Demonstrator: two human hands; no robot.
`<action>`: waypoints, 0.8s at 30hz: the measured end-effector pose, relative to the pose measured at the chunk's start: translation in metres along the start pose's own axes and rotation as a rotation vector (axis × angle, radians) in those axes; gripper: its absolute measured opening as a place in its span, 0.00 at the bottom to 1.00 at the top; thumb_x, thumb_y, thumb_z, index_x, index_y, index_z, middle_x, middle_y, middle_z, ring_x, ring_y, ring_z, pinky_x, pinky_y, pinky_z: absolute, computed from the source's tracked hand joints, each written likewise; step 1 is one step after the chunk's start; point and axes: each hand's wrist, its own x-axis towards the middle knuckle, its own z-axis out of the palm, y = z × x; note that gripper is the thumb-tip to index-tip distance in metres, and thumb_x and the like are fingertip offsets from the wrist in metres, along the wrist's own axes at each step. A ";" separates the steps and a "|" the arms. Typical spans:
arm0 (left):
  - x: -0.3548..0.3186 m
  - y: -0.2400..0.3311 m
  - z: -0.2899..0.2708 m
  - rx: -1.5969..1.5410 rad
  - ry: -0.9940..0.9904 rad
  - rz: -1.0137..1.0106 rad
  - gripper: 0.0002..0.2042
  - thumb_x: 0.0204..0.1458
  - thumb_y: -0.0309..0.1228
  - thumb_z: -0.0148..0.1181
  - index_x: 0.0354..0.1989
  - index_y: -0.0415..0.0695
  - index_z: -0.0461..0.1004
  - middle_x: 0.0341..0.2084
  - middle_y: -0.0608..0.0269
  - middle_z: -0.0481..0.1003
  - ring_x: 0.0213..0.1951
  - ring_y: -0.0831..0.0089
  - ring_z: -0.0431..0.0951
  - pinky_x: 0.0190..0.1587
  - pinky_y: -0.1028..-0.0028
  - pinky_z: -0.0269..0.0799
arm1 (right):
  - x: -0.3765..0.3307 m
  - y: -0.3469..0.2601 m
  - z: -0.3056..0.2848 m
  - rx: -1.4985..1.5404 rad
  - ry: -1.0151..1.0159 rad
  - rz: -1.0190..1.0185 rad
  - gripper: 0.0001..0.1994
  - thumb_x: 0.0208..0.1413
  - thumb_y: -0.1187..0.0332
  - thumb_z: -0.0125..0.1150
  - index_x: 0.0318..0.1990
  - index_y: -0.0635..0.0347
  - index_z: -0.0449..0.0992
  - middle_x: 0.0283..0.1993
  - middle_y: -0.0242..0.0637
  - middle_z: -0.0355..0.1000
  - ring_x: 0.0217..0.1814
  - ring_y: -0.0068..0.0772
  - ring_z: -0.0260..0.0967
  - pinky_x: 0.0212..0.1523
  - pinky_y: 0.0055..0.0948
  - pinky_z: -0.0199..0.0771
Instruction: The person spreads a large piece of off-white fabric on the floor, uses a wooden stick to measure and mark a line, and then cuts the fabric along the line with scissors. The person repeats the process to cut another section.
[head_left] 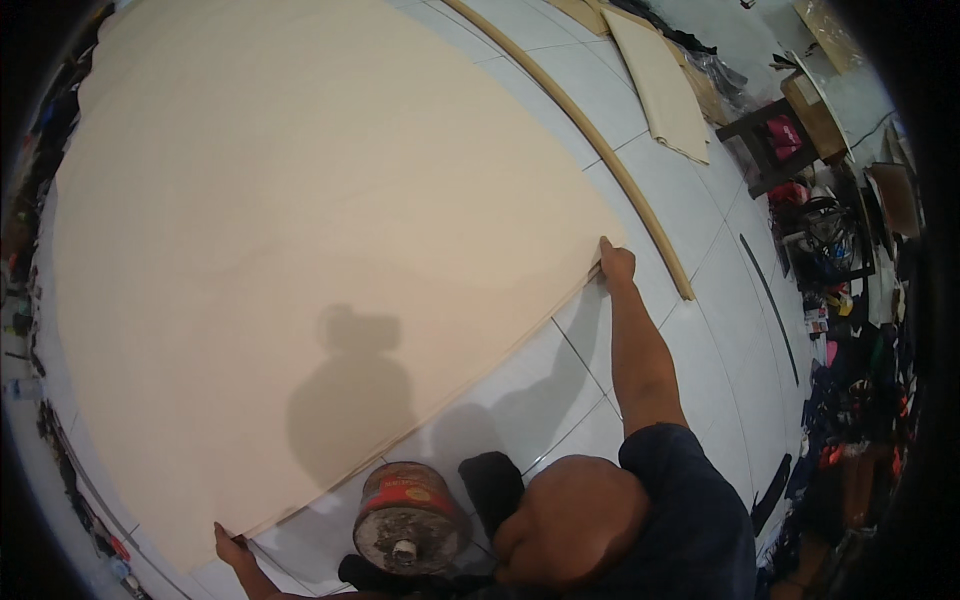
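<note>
A large cream sheet of fabric [300, 200] lies spread over the tiled floor, its near edge running slantwise between my hands. That edge looks layered. At its lower left end, my left hand [232, 550] pinches the fabric, thumb on top. My right hand [617, 264] grips the edge near the right corner, with the arm stretched out and the thumb on top. The fingers under the cloth are hidden in both hands. My shadow falls across the near part of the sheet.
A round, red-labelled container [408, 515] with a worn top stands close to me, below the edge. A long tan pole [600, 150] lies right of the sheet. Folded cream fabric [655, 85] lies beyond it. A dark stool [770, 145] and heaped clutter line the right side.
</note>
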 end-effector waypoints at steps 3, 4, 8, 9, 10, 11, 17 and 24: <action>0.007 -0.003 -0.009 0.029 0.003 0.004 0.18 0.59 0.38 0.53 0.51 0.36 0.70 0.47 0.56 0.74 0.46 0.63 0.76 0.45 0.65 0.74 | -0.005 -0.004 0.007 0.070 -0.012 0.032 0.24 0.51 0.52 0.63 0.32 0.72 0.78 0.34 0.52 0.76 0.37 0.46 0.75 0.41 0.39 0.72; 0.008 -0.003 -0.013 0.042 0.007 0.000 0.18 0.59 0.38 0.53 0.51 0.36 0.70 0.47 0.56 0.74 0.45 0.63 0.76 0.44 0.65 0.74 | -0.006 -0.005 0.008 0.091 -0.024 0.043 0.24 0.51 0.52 0.63 0.33 0.73 0.78 0.35 0.50 0.76 0.37 0.44 0.74 0.40 0.39 0.72; 0.018 -0.007 -0.020 -0.129 -0.056 -0.011 0.18 0.59 0.38 0.53 0.51 0.37 0.70 0.46 0.57 0.74 0.45 0.63 0.76 0.44 0.66 0.74 | -0.014 -0.003 0.004 0.109 -0.001 0.042 0.23 0.52 0.53 0.63 0.32 0.72 0.78 0.34 0.47 0.76 0.34 0.42 0.73 0.38 0.39 0.71; 0.023 -0.011 -0.022 -0.148 -0.096 -0.013 0.18 0.59 0.38 0.52 0.51 0.37 0.69 0.47 0.57 0.74 0.46 0.63 0.76 0.44 0.66 0.74 | -0.012 0.000 0.002 0.118 -0.014 0.033 0.22 0.52 0.53 0.63 0.32 0.72 0.78 0.33 0.47 0.76 0.33 0.41 0.73 0.37 0.39 0.71; 0.027 -0.014 -0.026 -0.166 -0.134 -0.013 0.18 0.59 0.38 0.52 0.51 0.37 0.69 0.47 0.57 0.74 0.46 0.63 0.76 0.44 0.65 0.74 | -0.011 0.002 0.001 0.129 -0.029 0.023 0.22 0.52 0.54 0.63 0.32 0.72 0.78 0.33 0.47 0.76 0.32 0.41 0.73 0.36 0.39 0.71; 0.031 -0.016 -0.030 -0.134 -0.103 -0.017 0.18 0.59 0.38 0.52 0.52 0.38 0.69 0.47 0.57 0.74 0.46 0.63 0.76 0.45 0.65 0.74 | -0.010 0.003 0.002 0.094 -0.022 0.010 0.22 0.52 0.54 0.63 0.32 0.71 0.78 0.32 0.46 0.76 0.30 0.40 0.72 0.35 0.38 0.71; 0.034 -0.047 0.003 -0.085 -0.095 -0.060 0.18 0.60 0.38 0.51 0.51 0.37 0.70 0.48 0.57 0.74 0.47 0.62 0.75 0.51 0.62 0.71 | 0.051 0.036 -0.056 0.003 -0.158 0.064 0.22 0.50 0.53 0.64 0.35 0.68 0.77 0.32 0.47 0.74 0.40 0.42 0.74 0.43 0.40 0.72; 0.011 -0.006 -0.037 -0.016 -0.185 0.064 0.19 0.60 0.39 0.52 0.52 0.36 0.71 0.42 0.60 0.76 0.41 0.67 0.78 0.41 0.69 0.76 | 0.012 0.018 0.018 -0.643 0.123 -0.723 0.31 0.59 0.51 0.51 0.63 0.63 0.60 0.63 0.58 0.59 0.67 0.57 0.56 0.65 0.50 0.56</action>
